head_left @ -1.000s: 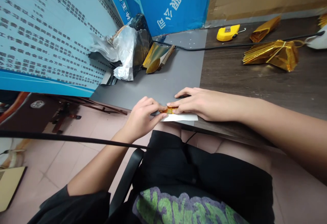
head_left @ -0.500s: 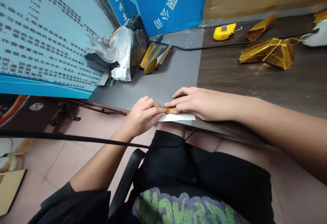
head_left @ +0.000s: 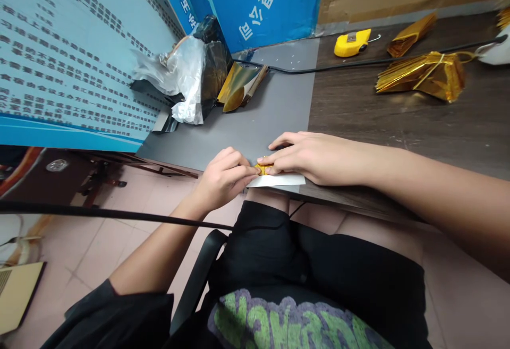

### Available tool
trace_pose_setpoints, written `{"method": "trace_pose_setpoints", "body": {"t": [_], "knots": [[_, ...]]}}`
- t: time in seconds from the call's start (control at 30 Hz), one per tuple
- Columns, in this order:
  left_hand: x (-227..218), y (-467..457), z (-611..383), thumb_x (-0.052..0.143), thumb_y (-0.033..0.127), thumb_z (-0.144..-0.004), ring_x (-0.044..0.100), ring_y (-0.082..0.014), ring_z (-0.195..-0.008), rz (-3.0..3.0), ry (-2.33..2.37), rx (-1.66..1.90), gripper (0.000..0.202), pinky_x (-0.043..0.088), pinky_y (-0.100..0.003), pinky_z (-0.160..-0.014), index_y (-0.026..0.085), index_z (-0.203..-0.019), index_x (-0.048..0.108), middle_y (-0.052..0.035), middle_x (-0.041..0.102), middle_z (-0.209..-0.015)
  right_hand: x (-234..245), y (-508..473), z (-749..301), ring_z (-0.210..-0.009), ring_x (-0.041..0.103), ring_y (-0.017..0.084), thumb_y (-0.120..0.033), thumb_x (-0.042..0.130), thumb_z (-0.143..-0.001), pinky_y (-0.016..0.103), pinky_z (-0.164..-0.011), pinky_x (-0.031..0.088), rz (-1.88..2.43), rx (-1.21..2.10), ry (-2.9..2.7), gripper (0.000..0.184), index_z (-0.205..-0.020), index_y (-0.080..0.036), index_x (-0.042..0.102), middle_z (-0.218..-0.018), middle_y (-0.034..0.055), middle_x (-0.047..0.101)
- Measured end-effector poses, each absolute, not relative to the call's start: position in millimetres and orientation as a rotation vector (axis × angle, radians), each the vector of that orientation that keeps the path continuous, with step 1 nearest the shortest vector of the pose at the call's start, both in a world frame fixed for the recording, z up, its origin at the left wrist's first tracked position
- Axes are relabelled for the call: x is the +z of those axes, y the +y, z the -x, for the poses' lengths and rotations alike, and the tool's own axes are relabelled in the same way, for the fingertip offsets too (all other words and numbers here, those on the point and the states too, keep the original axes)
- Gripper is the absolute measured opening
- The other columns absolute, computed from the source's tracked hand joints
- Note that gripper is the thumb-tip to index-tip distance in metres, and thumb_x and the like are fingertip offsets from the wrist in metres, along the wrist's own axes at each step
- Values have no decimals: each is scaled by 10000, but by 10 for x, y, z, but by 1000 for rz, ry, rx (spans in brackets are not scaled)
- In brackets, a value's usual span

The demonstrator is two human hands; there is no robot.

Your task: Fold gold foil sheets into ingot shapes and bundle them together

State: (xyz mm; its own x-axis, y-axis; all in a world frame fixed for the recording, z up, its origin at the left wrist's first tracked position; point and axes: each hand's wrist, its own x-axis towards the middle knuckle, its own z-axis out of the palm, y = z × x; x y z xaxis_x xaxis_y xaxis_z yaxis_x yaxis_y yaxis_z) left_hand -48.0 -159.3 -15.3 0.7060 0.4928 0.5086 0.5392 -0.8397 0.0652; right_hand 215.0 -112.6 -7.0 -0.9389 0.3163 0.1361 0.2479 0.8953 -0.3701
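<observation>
A sheet of gold foil paper [head_left: 262, 169] lies at the table's front edge, its gold part folded and its white underside [head_left: 279, 180] toward me. My left hand [head_left: 228, 176] grips the sheet's left end, thumb and fingers closed on it. From the right, my right hand [head_left: 305, 158] pinches the gold fold between thumb and forefinger, its other fingers stretched over the tabletop. The two hands' fingertips nearly meet. Part of the sheet is hidden beneath the fingers.
A crumpled plastic bag [head_left: 187, 67] and a stack of gold foil sheets [head_left: 241, 87] stand at the back left. Farther right are a yellow tape measure [head_left: 353, 43], a tied gold foil bundle [head_left: 424, 75], another folded gold bundle [head_left: 411, 35] and a black cable [head_left: 297, 71].
The gold fold between my fingertips has shifted slightly and shows a different shape. Both hands stay in nearly the same place; the view has moved a little.
</observation>
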Motion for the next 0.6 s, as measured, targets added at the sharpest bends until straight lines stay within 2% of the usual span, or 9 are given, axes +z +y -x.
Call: {"method": "trace_pose_setpoints", "body": {"t": [0.3,0.6], "knots": [[-137,-1589,467,714,153,-885,528,-102,-775,2829,-838,-812,54,456,-247,-711,179,-933,711,-11,653,-819,-59,-1130,-2139,-1322,491,312,-59,489,-948,460,-994,487,466,506,-2892,368,-1165,-210,745,-1257,40,729],[-103,-1593,490,671,181,-917,535,-114,-791,2862,-844,-731,64,450,-256,-714,186,-963,716,-17,639,-825,-92,-1122,-2156,-1298,494,300,-66,477,-952,446,-997,485,431,529,-2855,355,-1123,-219,749,-1231,36,733]]}}
